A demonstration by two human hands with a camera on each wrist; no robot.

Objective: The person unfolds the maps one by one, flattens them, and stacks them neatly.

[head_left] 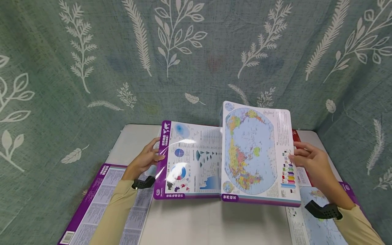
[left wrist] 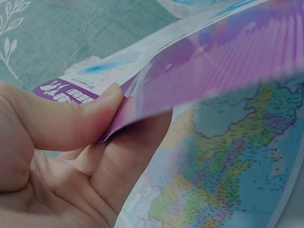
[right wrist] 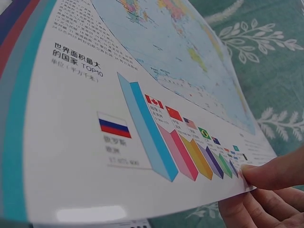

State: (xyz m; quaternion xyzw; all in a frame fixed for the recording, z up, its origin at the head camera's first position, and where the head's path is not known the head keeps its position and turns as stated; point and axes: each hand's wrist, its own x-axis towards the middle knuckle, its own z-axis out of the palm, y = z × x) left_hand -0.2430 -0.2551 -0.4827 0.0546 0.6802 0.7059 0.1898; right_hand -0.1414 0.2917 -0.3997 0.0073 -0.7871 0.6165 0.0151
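Open map: the open map [head_left: 232,156] is up off the table [head_left: 183,221], roughly mid-scene, a shadow lying beneath its right side.
Left panel: the left panel [head_left: 191,136] carries charts, with a purple border along its left side.
Right panel: the right panel [head_left: 251,170] carries a world map and reaches farther up than its neighbour, the two meeting at a crease.
Left grip: narrow; the left hand [head_left: 145,160] pinches the purple left edge, thumb on the printed face, finger underneath.
Right grip: narrow as well; the right hand [head_left: 312,161] holds the right edge, thumb on the face beside the ribbons [right wrist: 204,159], fingers behind.
Ribbons: coloured, in a row with small flags, one big blue one leading.
Under the left hand: a colourful map [left wrist: 209,166], partly covered.
Near left: a text sheet [head_left: 99,204] with a purple border, the left sleeve [head_left: 114,211] across it.
Near right: a blue map [head_left: 318,217], partly under the right arm.
Behind the right hand: a red sheet [head_left: 296,135], mostly hidden.
Wrists: a black band [head_left: 143,182] on each.
Far side: a green cloth [head_left: 214,85] printed with white leaves.
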